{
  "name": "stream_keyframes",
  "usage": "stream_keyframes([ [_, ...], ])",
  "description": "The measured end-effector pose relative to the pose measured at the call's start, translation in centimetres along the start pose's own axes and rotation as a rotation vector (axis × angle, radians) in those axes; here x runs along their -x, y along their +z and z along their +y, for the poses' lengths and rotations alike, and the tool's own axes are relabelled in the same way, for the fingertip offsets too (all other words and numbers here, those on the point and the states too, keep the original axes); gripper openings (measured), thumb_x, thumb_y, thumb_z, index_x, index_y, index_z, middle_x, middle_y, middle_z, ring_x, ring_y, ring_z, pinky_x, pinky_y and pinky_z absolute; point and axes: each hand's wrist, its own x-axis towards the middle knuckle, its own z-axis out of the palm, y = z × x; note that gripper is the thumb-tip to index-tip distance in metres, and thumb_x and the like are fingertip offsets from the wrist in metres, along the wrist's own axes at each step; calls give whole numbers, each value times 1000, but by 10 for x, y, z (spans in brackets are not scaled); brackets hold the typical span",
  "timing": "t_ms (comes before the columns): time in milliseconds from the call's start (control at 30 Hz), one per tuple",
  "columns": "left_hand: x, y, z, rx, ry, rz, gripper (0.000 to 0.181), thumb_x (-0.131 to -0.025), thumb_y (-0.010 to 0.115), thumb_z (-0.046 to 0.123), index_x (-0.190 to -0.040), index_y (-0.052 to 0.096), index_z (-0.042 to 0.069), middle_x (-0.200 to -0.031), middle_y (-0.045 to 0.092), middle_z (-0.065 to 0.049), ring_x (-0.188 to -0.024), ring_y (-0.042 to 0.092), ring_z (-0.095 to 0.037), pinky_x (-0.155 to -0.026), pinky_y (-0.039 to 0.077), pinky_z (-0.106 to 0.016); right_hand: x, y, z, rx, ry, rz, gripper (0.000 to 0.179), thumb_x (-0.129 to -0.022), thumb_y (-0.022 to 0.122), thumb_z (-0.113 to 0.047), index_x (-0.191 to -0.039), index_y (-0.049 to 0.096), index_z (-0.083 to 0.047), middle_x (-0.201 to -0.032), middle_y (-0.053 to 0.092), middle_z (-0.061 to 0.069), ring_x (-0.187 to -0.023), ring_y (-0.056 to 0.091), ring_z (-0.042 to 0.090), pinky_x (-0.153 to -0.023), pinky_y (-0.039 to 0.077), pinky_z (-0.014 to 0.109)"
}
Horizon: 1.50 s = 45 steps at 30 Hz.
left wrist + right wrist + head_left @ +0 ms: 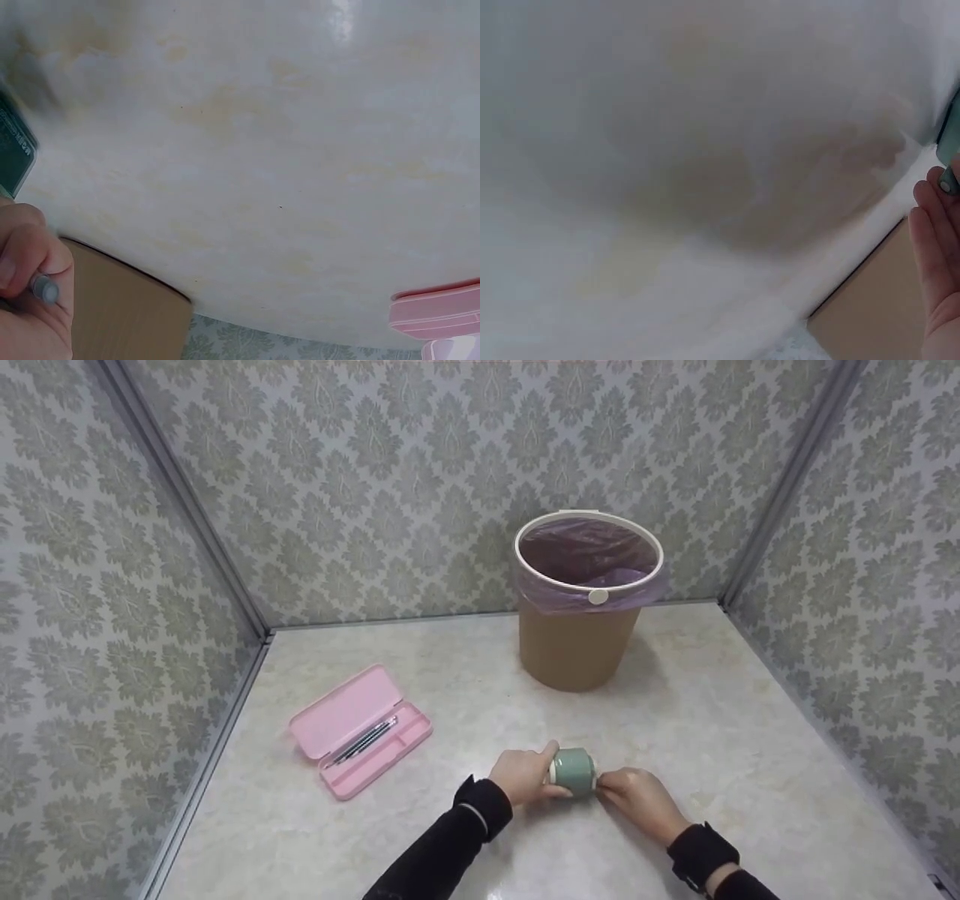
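A green hand-crank pencil sharpener [575, 771] lies near the front middle of the table, between both hands. My left hand [521, 776] grips its left end, thumb and fingers spread along its sides. In the left wrist view, the grey round end of a pencil-like stick [46, 289] pokes out of that hand; its other end is hidden. My right hand [637, 799] is at the sharpener's right end. In the right wrist view, its fingers are at a small green crank knob [949, 184], which they seem to pinch; the rest is cut off.
To the left, a pink pencil case [345, 709] lies with its lid up, holding several slim dark pens or pencils [364, 742]. Behind the hands stands a brown bin [576, 641] with a purple liner and a white rim. Patterned walls enclose the table at the back and sides.
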Motion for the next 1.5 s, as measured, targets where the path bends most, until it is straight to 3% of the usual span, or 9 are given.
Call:
stream_keyframes([
  [300, 0, 1, -3, 17, 11, 16, 72, -78, 76, 65, -123, 49, 16, -69, 69, -1, -56, 64, -16, -48, 43, -29, 4, -15, -7, -3, -77, 27, 10, -80, 82, -8, -87, 78, -14, -82, 78, -2, -74, 72, 14, -69, 59, 31],
  [567, 0, -2, -3, 35, 1, -46, 72, -81, 72, 68, -126, 48, 17, -73, 72, -1, -60, 66, -17, -50, 44, -29, 2, -30, -11, -3, -175, 52, 15, -77, 84, -3, -87, 77, -12, -81, 76, -2, -72, 70, 13, -67, 58, 28],
  [933, -4, 1, -4, 45, -5, -62, 73, -81, 71, 69, -128, 48, 18, -75, 72, 0, -61, 66, -17, -52, 46, -29, -11, -45, -13, 71, -284, 127, 21, -71, 87, -1, -84, 76, -11, -77, 75, -4, -70, 70, 9, -65, 56, 24],
  [1167, -3, 1, -2, 21, 6, -31, 72, -80, 72, 69, -124, 49, 18, -73, 71, 1, -59, 65, -15, -50, 44, -28, -24, -49, -7, 98, -271, 172, 21, -72, 87, 0, -87, 78, -11, -80, 77, -2, -71, 72, 13, -65, 57, 27],
  [1500, -2, 3, -1, -6, 18, 1, 73, -79, 74, 69, -124, 50, 17, -67, 68, 1, -55, 63, -16, -48, 43, -31, -47, -45, 3, 89, -182, 105, 14, -78, 83, -1, -88, 77, -8, -80, 77, 2, -74, 73, 18, -67, 60, 35],
])
